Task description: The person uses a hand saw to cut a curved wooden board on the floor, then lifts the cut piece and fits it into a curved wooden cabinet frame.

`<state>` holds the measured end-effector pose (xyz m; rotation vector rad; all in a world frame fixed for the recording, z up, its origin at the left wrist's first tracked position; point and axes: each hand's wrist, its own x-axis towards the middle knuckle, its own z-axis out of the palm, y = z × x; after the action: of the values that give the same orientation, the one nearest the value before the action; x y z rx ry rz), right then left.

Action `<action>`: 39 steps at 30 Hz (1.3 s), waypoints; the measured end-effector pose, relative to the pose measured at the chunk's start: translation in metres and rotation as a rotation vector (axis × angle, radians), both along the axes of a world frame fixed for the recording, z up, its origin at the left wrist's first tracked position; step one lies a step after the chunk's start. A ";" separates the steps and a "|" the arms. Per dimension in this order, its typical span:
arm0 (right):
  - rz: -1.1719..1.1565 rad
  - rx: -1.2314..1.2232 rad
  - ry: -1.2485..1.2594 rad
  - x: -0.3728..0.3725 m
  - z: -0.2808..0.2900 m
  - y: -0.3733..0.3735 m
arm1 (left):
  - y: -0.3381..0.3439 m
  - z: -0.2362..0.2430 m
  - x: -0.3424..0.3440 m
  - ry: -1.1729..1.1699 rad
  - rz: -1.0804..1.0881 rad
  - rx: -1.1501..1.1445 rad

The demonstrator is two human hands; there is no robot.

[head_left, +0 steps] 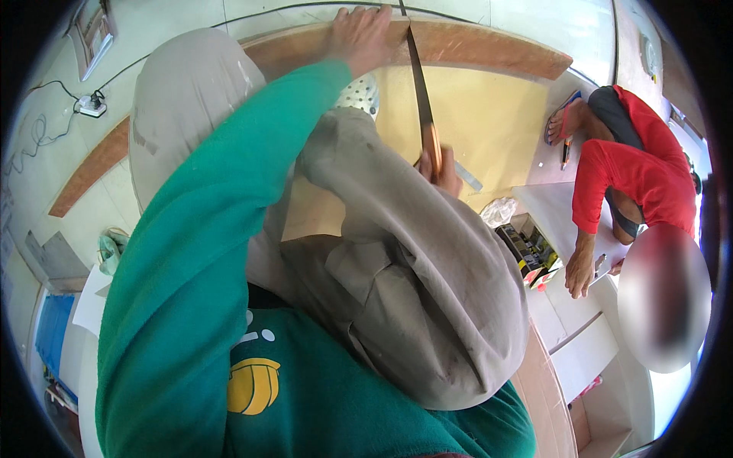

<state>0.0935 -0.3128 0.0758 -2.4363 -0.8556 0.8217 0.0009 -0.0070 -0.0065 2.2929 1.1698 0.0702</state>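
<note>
A long brown wooden board (489,49) lies across the far side. My left hand (360,40) bears on it from above, with its fingers bent over the far edge. My right hand (444,179) is closed round the wooden handle of a handsaw (419,88). The dark blade points away from me and crosses the board just right of my left hand. How deep the teeth sit in the wood cannot be told. Beside my right hand lies a flat grey metal strip (467,177). My bent knees in grey trousers take up the middle.
A yellowish sheet (496,126) covers the floor under the work. At right a person in red (649,164) crouches near an open box of tools (527,240) and a marker-like tool (566,153). Another wooden plank (95,164) and a corded power socket (91,105) are at left.
</note>
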 end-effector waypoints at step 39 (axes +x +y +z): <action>-0.176 -0.086 0.156 -0.007 0.020 -0.037 | -0.006 0.000 -0.002 -0.053 -0.012 0.064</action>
<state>0.0866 -0.3500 0.0963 -2.4397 -0.5499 0.9837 -0.0012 -0.0133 -0.0070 2.3392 1.1418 0.1656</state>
